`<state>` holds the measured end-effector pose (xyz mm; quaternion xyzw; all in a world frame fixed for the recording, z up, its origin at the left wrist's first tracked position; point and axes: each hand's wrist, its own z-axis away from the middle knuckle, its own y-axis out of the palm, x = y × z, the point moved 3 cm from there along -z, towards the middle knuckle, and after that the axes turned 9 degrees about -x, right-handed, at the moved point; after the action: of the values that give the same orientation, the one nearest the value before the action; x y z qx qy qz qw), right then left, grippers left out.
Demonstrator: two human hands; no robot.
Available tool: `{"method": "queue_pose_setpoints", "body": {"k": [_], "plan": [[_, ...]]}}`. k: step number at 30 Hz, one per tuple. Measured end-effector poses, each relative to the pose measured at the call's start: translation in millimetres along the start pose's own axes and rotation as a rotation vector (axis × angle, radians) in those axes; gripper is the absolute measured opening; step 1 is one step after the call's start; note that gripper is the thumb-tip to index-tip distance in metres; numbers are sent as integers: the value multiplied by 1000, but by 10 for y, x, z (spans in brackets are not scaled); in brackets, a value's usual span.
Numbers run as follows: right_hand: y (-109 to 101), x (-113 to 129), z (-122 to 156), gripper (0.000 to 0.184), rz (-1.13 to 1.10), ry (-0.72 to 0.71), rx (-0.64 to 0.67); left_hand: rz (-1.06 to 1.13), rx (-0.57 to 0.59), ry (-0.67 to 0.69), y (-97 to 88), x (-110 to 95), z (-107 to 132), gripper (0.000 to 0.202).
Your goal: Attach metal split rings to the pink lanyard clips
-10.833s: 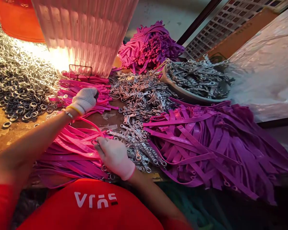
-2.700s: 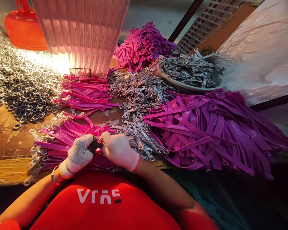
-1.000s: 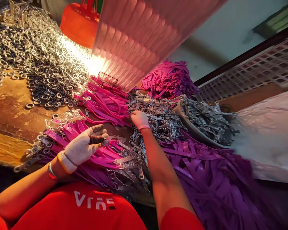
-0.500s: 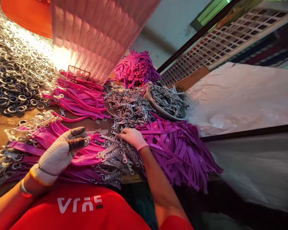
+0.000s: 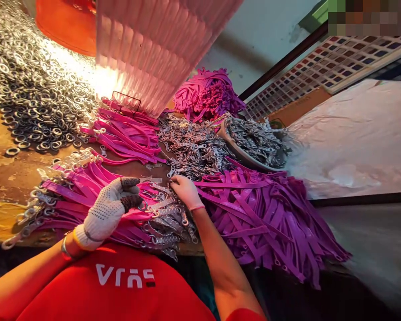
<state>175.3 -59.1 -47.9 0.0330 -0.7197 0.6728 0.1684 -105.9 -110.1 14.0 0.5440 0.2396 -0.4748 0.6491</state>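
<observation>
Ring (image 5: 142, 206) held in L hand (image 5: 105, 211); R hand (image 5: 186, 192) now nearer body, by metal links (image 5: 197, 145), prob. mid-pickup; R grip unclear.

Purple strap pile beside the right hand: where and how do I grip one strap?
Best pinch a strap end at the left edge of the purple strap pile, likely from the left and above: ends jut out there beside the right hand, while farther in the flat straps lie crossed.
</observation>
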Motion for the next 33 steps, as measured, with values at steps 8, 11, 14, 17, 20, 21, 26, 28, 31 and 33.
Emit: {"method": "queue_pose_setpoints", "body": {"k": [8,11,14,17,20,21,26,28,31,33], "plan": [[-627,840,897,25,-464,-266,-178,-141,-106,208,15,10,135,45],[-641,1173,1177,26,-528,-351,-129,-191,-93,276,57,29,190,44],[-570,1267,1265,22,-570,-358,-181,-311,-53,391,74,27,236,40],[-546,1211,1269,20,-653,-337,-253,-554,47,532,92,12,266,31],[-566,1165,1287,17,-710,-344,-249,-611,175,509,123,12,277,27],[-570,1168,1302,16,-707,-355,-247,-569,185,448,132,11,276,25],[-559,1268,1362,24,-474,-457,-406,-255,95,-47,194,-34,261,31],[-555,1272,1308,24,-430,-424,-405,-227,71,-122,234,-93,201,33],[-555,1163,1123,23,-513,-255,-179,-369,158,-33,334,-172,-91,30],[-581,1040,1001,27,-548,-151,-110,-649,337,104,457,-168,-436,26]]}}
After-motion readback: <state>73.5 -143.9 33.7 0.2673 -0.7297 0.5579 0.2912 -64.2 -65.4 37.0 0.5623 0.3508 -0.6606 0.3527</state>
